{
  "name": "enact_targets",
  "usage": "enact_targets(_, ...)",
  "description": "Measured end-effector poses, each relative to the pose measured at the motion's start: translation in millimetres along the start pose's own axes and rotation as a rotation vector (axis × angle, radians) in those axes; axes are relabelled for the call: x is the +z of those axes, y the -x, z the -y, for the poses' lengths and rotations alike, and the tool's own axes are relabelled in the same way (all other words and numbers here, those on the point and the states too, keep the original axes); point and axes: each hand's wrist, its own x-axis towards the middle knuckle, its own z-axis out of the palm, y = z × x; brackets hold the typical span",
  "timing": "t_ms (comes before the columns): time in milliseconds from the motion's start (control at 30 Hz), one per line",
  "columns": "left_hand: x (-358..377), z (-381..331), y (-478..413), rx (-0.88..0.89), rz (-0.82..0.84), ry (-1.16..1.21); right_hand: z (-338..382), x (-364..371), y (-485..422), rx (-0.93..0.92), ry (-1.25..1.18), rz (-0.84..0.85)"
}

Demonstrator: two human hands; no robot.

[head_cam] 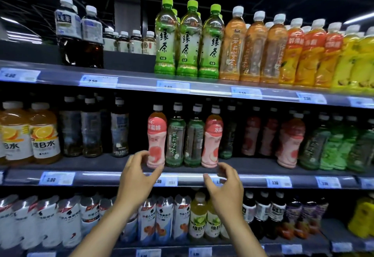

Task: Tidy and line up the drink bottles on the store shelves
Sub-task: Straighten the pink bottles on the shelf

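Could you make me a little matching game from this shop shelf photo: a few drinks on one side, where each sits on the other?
Things:
1. green-capped tea bottles
2. orange-slice label bottles
3. pink peach bottle
4. white-label bottles

Places:
A. bottom shelf, left
B. middle shelf, by the left hand
C. top shelf, centre
D. middle shelf, far left

Pairs: 1-C, 2-D, 3-B, 4-A

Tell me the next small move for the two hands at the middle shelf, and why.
Probably close the left hand on the nearest pink peach bottle and straighten it: the open fingers already flank its base, and it stands apart from the other pink bottle. The right hand holds nothing.
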Motion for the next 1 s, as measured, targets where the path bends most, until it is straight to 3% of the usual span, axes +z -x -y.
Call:
enact_targets(200,13.9,23.8,-45.6,-0.110,-0.010,0.083,1.2,22.4,-57.3,0.036,0.003,0.003)
enact_targets(600,38.5,44.4,-90.9,-0.174,0.139,0.175,-18.1,52.1,-107.2,0.139,0.030,-0.009)
enact_targets(800,43.6,44.5,-97.4,-0.148,0.099,0.103,-22.0,45.7,-114.8,0.099,0.044,0.006)
enact_targets(1000,41.9,28.5,-80.7,-0.124,-0.062,0.100,-27.0,28.6,-116.7,0.044,-0.021,-0.012)
